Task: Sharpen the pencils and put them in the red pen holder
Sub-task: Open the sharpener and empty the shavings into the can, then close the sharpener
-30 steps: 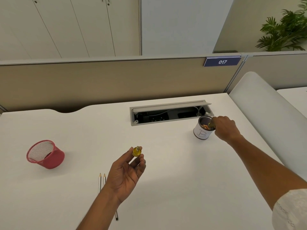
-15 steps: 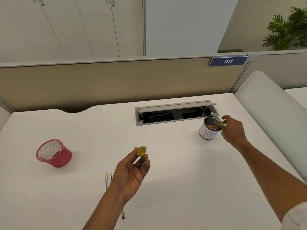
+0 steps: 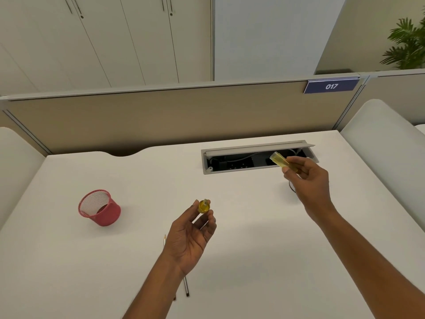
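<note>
The left hand (image 3: 190, 233) is palm up above the middle of the counter (image 3: 253, 261), its thumb and fingertips curled to pinch a small yellow sharpener (image 3: 204, 206). The right hand (image 3: 308, 180) is raised further back and to the right, and pinches a clear yellow case (image 3: 281, 160) between thumb and fingers, with the free end of the case tilted up and to the left. The two hands are well apart.

Two pencils (image 3: 186, 287) lie side by side on the counter under the left wrist and forearm. Only a tip by the wrist and the near ends show. The red pen holder (image 3: 100, 208), a mesh cup, stands tilted on the counter to the left of the left hand, well apart from the pencils. Whether it holds anything cannot be told.

Behind the right hand, an open cable hatch (image 3: 239, 158) is sunk into the counter. A beige partition (image 3: 161, 116) runs along the back edge and carries a blue plate (image 3: 331, 86) marked 017. Beyond it are pale cupboards (image 3: 115, 38) and a green plant (image 3: 409, 44).
</note>
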